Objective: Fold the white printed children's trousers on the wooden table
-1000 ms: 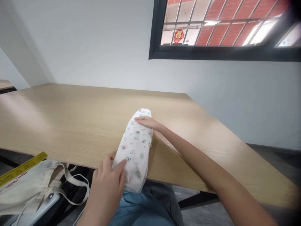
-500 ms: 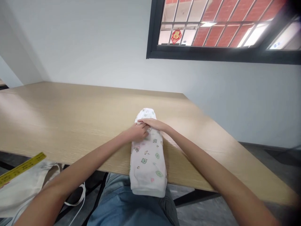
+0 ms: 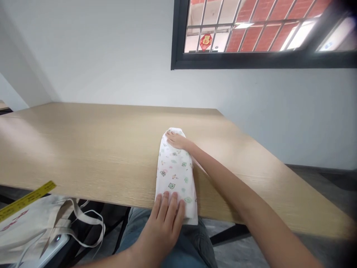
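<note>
- Pressing on the near end of the folded cloth [image 3: 175, 175], the left hand [image 3: 163, 227] lies open and palm-down at 6 o'clock on the bundle, its fingers [image 3: 170, 203] spread apart.
- The right hand [image 3: 177, 140] rests open and flat on the far, rounded end at 12 o'clock, gripping nothing, with the right forearm [image 3: 228, 178] reaching in from 4 o'clock.
- Between the two hands, the cloth forms a long, flattened bundle of white fabric printed with small green, pink and dark cartoon motifs.
- The bundle lies on the pale wood-grain counter [image 3: 83, 149], its length running away from the person. Its near end just passes the counter's near edge, above the person's blue denim jeans [image 3: 192, 245].
- Below that edge at 7 to 8 o'clock sits a cream canvas tote bag [image 3: 33, 230] with looped straps, and a yellow ruler [image 3: 26, 200] slants just above it.
- Beside the bag is a flat white object [image 3: 54, 242], too hidden to name.
- At 5 o'clock, a black metal counter frame [image 3: 228, 234] crosses the grey floor [image 3: 320, 193].
- Past the counter at 11 o'clock rises a white wall [image 3: 97, 63]. At 1 o'clock, a dark-framed, barred window [image 3: 251, 33] shows red tiling and a small red ornament [image 3: 205, 41].
</note>
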The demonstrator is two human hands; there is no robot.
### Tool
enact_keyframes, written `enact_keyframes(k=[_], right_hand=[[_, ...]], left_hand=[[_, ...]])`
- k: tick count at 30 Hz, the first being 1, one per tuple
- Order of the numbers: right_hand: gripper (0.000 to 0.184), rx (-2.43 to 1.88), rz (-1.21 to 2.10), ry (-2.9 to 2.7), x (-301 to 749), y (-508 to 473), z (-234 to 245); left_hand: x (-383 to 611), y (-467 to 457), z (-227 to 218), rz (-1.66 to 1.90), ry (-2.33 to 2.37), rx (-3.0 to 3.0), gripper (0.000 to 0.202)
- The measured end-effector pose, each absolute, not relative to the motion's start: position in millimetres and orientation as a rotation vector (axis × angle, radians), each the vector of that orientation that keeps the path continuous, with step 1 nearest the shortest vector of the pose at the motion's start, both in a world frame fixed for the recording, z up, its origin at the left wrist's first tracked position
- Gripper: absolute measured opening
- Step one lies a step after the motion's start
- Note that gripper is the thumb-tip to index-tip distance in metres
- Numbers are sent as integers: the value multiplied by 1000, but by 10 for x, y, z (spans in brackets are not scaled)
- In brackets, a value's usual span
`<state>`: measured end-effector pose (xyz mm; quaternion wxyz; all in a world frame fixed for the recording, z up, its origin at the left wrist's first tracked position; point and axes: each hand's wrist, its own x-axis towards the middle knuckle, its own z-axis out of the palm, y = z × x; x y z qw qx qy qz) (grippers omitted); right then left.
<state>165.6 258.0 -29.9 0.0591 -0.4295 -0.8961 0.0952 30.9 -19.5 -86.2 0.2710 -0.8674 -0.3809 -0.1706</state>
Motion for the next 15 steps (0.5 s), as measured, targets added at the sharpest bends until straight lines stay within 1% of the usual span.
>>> enact_keyframes(k=[1, 3, 4, 7, 9, 11, 13, 15], right_hand=[[55, -1304, 311, -2730, 1664, 2495, -267], [61, -1303, 412, -2795, 1706, 2247, -165], [63, -1289, 493, -2830, 1741, 2085, -95], [61, -1167, 771, -2899, 1872, 1483, 148], [56, -1066, 820, -2929, 1947, 1053, 277], [55, -1028, 752, -2958, 1981, 667, 334], [51, -1031, 597, -3003, 1971, 364, 319], [39, -999, 443, -3053, 1934, 145, 257]], left_hand=[[324, -172, -869, -482, -1012, -2317, 38], [341, -117, -829, -521, -1000, -2334, 30], [337, -92, -787, -525, -1007, -2365, 28], [273, -32, -592, -455, -1024, -2549, 26], [206, -1, -424, -327, -1035, -2728, 27], [145, 17, -245, -176, -1104, -2891, 29], [98, 0, -81, -62, -1219, -2991, 30], [48, -71, 31, 16, -1256, -3042, 25]])
